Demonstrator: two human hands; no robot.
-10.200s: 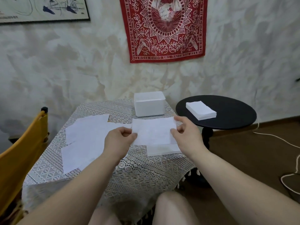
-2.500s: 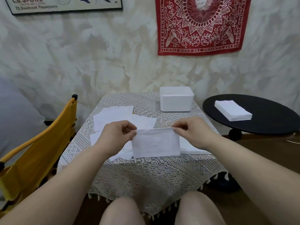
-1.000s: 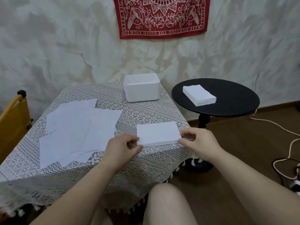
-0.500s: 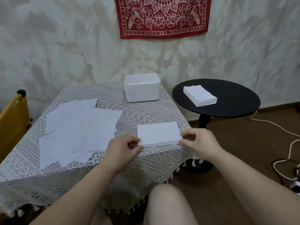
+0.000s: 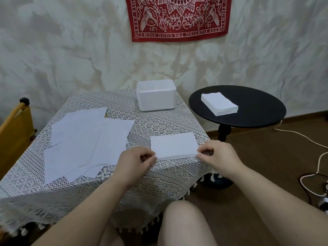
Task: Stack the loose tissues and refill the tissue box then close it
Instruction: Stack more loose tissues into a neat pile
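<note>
Pinching now, left hand point(image 5: 132, 163) with curled fingers and thumb nipping the near left corner of the small tissue stack point(image 5: 174, 145); matching it on the other side, right hand point(image 5: 219, 158), fingertips clamped on the near right corner. Lying flat, that stack, squared up, down at the near right corner of the table point(image 5: 159, 125), close to the edge where the lace cloth point(image 5: 177, 174) drops into its fringe. Spread out to the left, loose tissues point(image 5: 83, 142), overlapping sheets fanned over the table's left half, some tilted, reaching almost to the left hand. Up at the far edge, right of the middle, standing open-topped: the white tissue box point(image 5: 156, 95), well apart from the pinched stack, lid nowhere to be made out. Off the table to the right, a round black side table point(image 5: 257, 110), and resting on its left part a second tissue pile point(image 5: 219, 106), thicker, neat, set at a slant. Beyond the table's left edge, a yellow chair point(image 5: 15, 128), only its back showing. Hanging high on the mottled wall, a red patterned cloth point(image 5: 177, 18). Trailing over the brown floor at the right, a pale cable point(image 5: 301, 137). Down at the bottom, bare forearms and knees.
</note>
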